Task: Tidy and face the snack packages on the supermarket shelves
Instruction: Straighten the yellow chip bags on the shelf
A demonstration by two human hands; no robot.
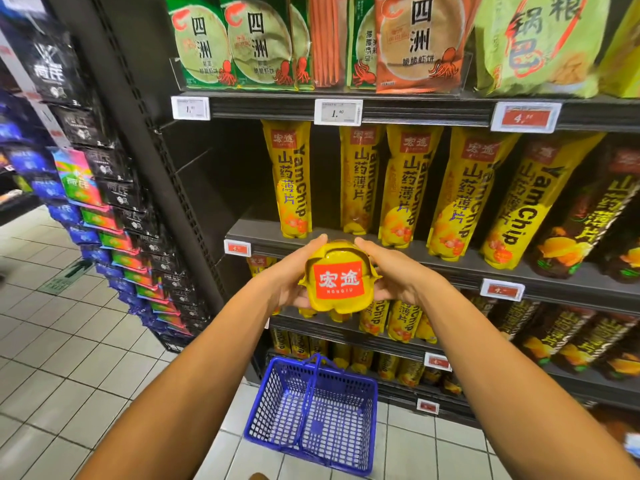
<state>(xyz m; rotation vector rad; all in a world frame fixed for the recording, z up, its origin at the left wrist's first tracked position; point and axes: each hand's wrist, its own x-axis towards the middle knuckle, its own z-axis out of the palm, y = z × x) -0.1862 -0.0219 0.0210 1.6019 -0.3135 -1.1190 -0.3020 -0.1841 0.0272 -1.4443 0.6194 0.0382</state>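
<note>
Both hands held one yellow yam chip pack [338,277] end-on toward the camera, in front of the middle shelf [450,268]. Left hand [294,275] gripped its left side, fingers curled round; right hand [391,275] gripped the right side likewise. The pack looked light, a soft crinkly film sleeve over fragile chips, probably slick; best held at both sides near the end, no squeezing. The gap at the shelf's left end, beside the standing yellow yam chip packs [408,188], looked the likely slot. Dark yam chip packs [585,216] stood far right. Shrimp cracker bags [235,43] sat on the upper shelf, price tags [338,112] on its edge. A blue shopping basket [311,414] sat on the white tiled floor [69,341] below; hanging sachets [114,202] at left.
</note>
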